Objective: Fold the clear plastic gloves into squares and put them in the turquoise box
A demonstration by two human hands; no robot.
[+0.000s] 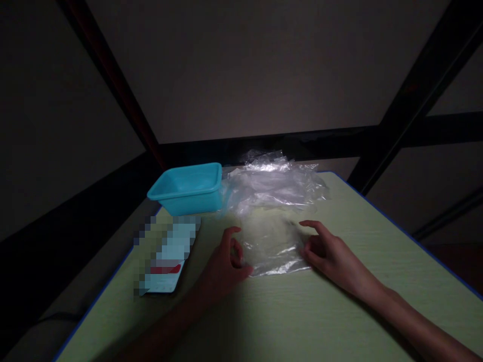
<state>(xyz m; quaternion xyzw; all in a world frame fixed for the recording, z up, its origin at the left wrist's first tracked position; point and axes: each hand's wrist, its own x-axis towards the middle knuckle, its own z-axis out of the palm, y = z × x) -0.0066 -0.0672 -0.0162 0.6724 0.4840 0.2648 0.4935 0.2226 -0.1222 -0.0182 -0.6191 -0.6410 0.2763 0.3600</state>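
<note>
A clear plastic bag (271, 246) lies flat on the light green table, its near edge creased and shiny. At its left side is my left hand (230, 261), with the index finger arched away from the thumb and the thumb tip at the bag's near left corner. My right hand (328, 251) rests at the right side, index finger stretched out over the bag's edge and the other fingers curled. Neither hand shows a grip on the plastic. Just beyond is a loose pile of similar clear plastic bags (271, 186).
A turquoise plastic basket (192, 201) stands at the back left, touching or close to the pile. In front of it lies a phone (166, 281), its screen mostly blurred out. The table (377, 271) has blue edging, and dark framed panels rise behind it.
</note>
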